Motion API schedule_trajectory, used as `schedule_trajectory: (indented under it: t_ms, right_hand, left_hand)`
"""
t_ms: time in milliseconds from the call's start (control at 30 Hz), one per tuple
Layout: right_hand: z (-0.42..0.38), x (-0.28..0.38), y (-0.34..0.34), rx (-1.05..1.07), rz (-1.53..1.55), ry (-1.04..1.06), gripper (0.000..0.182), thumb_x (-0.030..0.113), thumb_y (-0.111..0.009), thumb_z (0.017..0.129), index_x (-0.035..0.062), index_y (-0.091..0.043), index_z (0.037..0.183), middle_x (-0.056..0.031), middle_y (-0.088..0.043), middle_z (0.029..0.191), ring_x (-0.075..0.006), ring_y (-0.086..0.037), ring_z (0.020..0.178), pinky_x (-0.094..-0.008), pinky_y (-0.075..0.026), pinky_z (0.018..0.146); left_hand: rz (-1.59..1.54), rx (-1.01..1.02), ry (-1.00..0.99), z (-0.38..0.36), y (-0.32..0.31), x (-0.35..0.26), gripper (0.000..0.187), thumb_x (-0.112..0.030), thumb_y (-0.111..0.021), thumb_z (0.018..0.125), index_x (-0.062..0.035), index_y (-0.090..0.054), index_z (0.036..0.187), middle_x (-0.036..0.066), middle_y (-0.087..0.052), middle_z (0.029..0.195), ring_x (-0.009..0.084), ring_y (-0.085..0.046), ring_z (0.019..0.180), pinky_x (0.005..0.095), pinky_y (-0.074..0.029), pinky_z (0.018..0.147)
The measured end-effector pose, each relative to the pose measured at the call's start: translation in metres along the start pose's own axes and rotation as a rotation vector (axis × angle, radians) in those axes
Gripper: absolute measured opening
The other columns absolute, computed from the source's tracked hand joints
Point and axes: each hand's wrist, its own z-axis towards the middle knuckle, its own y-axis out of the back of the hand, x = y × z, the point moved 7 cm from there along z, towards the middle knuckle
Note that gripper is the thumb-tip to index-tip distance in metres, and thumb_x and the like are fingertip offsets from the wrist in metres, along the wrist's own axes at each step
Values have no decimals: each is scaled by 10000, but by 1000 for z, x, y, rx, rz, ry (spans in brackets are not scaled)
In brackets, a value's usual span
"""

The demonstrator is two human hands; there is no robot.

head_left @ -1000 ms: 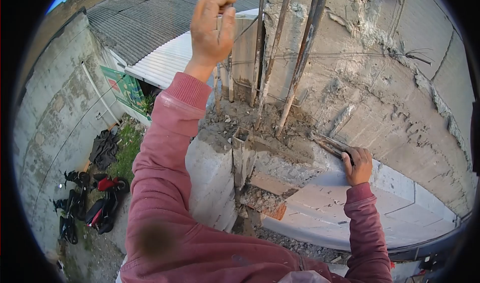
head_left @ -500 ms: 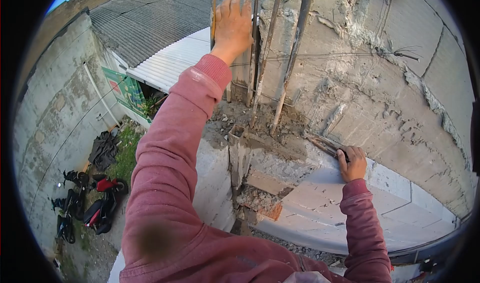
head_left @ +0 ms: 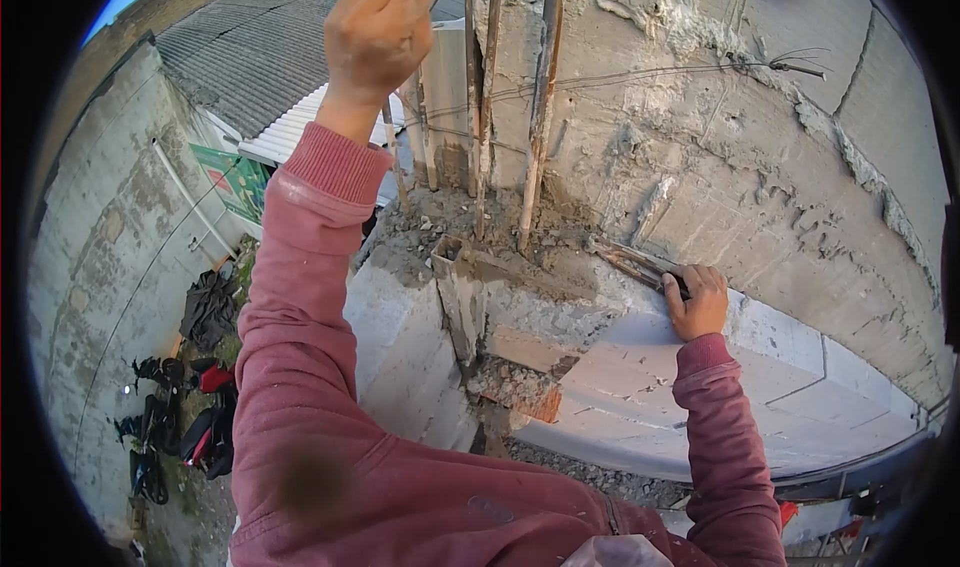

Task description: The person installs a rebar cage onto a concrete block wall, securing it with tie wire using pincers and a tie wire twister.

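Observation:
My left hand [head_left: 380, 42] is raised at the top of the view, its fingers curled closed around a steel rebar [head_left: 392, 152] whose lower end stands in the rough mortar [head_left: 450, 212]. Several more rebars [head_left: 540, 117] rise just to its right. My right hand [head_left: 697, 302] rests on the top edge of the white block wall [head_left: 640, 367], closed over the dark end of a hand tool [head_left: 630, 261]. Two long, narrow brownish arms of that tool point left toward the mortar; its exact kind cannot be made out.
A rough cement-plastered wall [head_left: 720, 167] runs along the right, with bent wire [head_left: 795, 67] sticking out. A narrow upright channel [head_left: 460, 307] sits beside the mortar, above broken brick [head_left: 540, 405]. Far below on the left are motorbikes [head_left: 205, 427]; corrugated roofing [head_left: 250, 47] lies behind.
My left hand has moved left and up in view, and the leftmost rebar now leans left beneath it. My right hand stays on the tool. The whole view has shifted slightly.

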Motion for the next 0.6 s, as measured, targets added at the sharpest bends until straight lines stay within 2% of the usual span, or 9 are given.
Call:
schedule_trajectory:
  t_ms: [33, 133, 200, 233, 267, 367, 467, 500, 600]
  right_hand:
    - [-1, 1, 0, -8, -7, 3, 151, 212, -616, 768, 77, -662, 815, -90, -613, 784, -278, -545, 802, -369, -388, 746]
    - [1, 11, -4, -26, -16, 16, 157, 220, -631, 758, 80, -662, 821, -89, -612, 787, -275, -546, 821, -368, -388, 762]
    - [14, 18, -5, -52, -25, 10, 160, 211, -645, 747, 79, -660, 837, -89, -613, 788, -280, -545, 832, -375, -390, 779]
    - [28, 37, -2, -112, 59, 90, 178, 157, -655, 734, 78, -654, 894, -95, -603, 802, -285, -559, 780, -369, -425, 744]
    - [47, 54, -6, -89, 271, 38, 195, 127, -638, 753, 67, -643, 939, -97, -609, 834, -260, -572, 764, -356, -444, 720]
    - [98, 83, -49, 28, 859, -258, 260, 74, -571, 826, 1, -583, 1075, -113, -621, 957, -178, -599, 763, -297, -488, 679]
    - [122, 103, -82, 68, 1228, -411, 300, 52, -523, 859, -66, -518, 1135, -134, -604, 1052, -170, -592, 871, -287, -488, 774]
    - [123, 107, -84, 9, 1269, -427, 312, 46, -516, 860, -76, -505, 1146, -143, -595, 1068, -180, -587, 903, -285, -479, 801]
    - [114, 121, -91, -132, 1385, -479, 341, 32, -494, 861, -97, -475, 1175, -164, -569, 1111, -204, -565, 992, -286, -450, 874]
  left_hand:
    - [132, -266, -177, -9, 31, -5, 342, 25, -574, 734, -10, -588, 1073, 105, -641, 931, 224, -613, 794, 285, -494, 741]
    - [-363, -178, 925, -102, -7, 88, 270, 17, -608, 746, -13, -630, 1014, 101, -649, 876, 183, -605, 786, 270, -476, 708]
    - [-793, 51, 1320, -166, -64, 99, 229, -55, -659, 757, -13, -644, 981, 93, -636, 873, 149, -589, 731, 256, -470, 659]
    - [-823, 55, 1325, -184, -81, 96, 259, -85, -693, 733, -17, -646, 978, 83, -630, 862, 137, -579, 715, 255, -467, 640]
    - [-856, 68, 1332, -193, -92, 91, 293, -115, -727, 709, -21, -649, 974, 74, -624, 852, 125, -569, 700, 254, -465, 621]
    - [-459, 109, 1288, -192, -89, 90, 335, -158, -767, 670, -36, -652, 961, 47, -621, 781, 108, -564, 652, 250, -464, 589]
    - [-435, 82, 1136, -187, -88, 88, 365, -261, -781, 683, -58, -649, 956, 27, -614, 666, 89, -565, 619, 240, -439, 568]
    - [-344, 52, 1036, -177, -77, 83, 294, -258, -759, 710, -66, -650, 904, 32, -611, 648, 114, -558, 574, 256, -446, 567]
    - [-385, -11, 957, -189, -90, 91, 230, -242, -731, 741, -58, -637, 840, 56, -616, 668, 135, -570, 594, 265, -447, 569]
